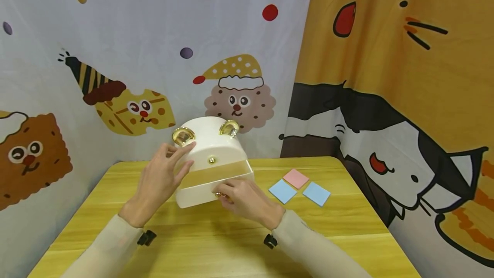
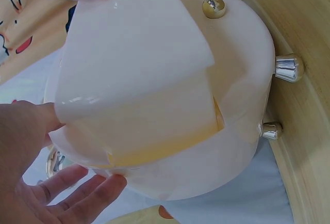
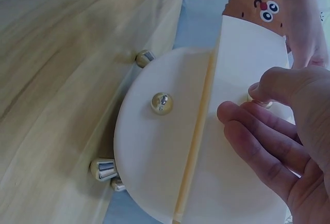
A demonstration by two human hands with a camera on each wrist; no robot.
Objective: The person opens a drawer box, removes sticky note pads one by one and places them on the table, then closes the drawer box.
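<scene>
A white rounded cabinet (image 1: 208, 147) with gold ears stands on the table, its middle drawer (image 1: 194, 195) pulled out. My right hand (image 1: 247, 198) pinches the gold knob (image 1: 219, 194) on that drawer's front between thumb and index finger, with the other fingers loosely bent below. My left hand (image 1: 160, 179) rests on the cabinet's left side under the left ear (image 1: 183, 135), its fingers fairly straight. The left wrist view shows left fingers (image 2: 98, 198) touching the cabinet's side. Beneath the drawer, the lower front carries another gold knob (image 3: 162, 103).
Right of the cabinet lie a pink paper square (image 1: 296, 179) and two blue squares, one a blue square (image 1: 316, 193) farther right. Gold feet (image 2: 290, 68) hold the cabinet on the wooden table (image 1: 185, 252). A printed curtain (image 1: 154, 20) hangs behind.
</scene>
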